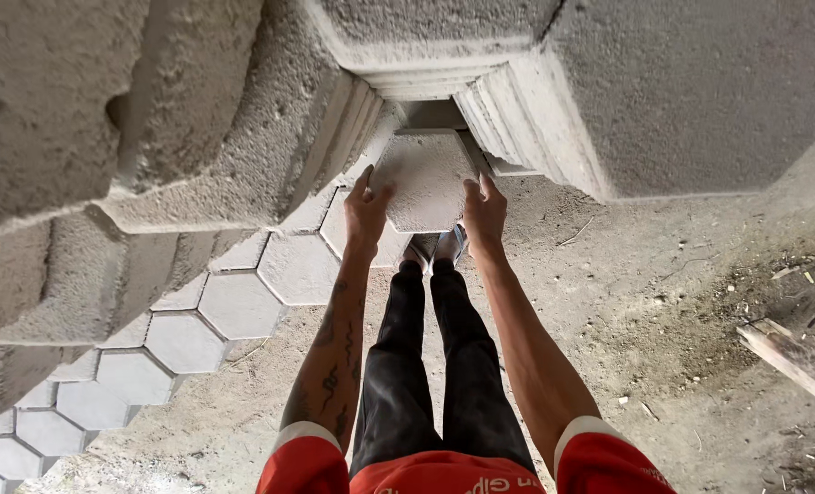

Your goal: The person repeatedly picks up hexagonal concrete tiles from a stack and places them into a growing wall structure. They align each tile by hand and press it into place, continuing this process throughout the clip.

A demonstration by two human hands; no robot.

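Both hands, left hand (365, 210) and right hand (484, 212), are gripping the grey hexagonal concrete paver (423, 181) by its sides, probably lowering it beside the laid grey hexagon pavers (243, 302); next needs aligning edges

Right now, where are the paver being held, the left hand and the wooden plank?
hexagonal paver (423, 178), head view, middle of its flat face
left hand (366, 212), head view, back of hand
wooden plank (796, 359), head view, its top face

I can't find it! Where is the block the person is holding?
In the head view, the hexagonal concrete block sits top centre, gripped between the left hand and right hand, just below the stacked blocks.
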